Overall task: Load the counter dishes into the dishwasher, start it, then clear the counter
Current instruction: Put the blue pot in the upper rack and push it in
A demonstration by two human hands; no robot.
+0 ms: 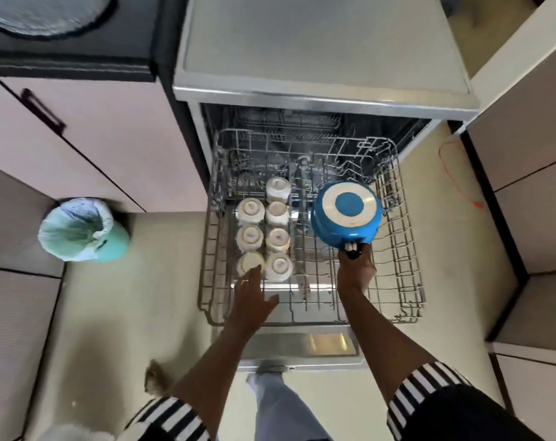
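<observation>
Blue pot going bottom-up into the pulled-out dishwasher rack [410,281].
Right hand [356,272] is wrapped round the stub handle of the pot [346,214], which hangs upside down over the rack's right half, probably so it drains. Left hand [253,297] has straight fingers and holds nothing. Its tips are at the nearest of the cups [278,214]; contact unclear, likely steadying it. The upturned cups fill the left side. The right side is bare wire with room to set down, cups just beside.

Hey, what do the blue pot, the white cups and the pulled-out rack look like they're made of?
Blue pot: probably enamelled or coated metal, glossy blue with a pale base ring. White cups: likely glazed ceramic, smooth and off-white. Rack: thin grey wire grid, metal, perhaps coated.
</observation>
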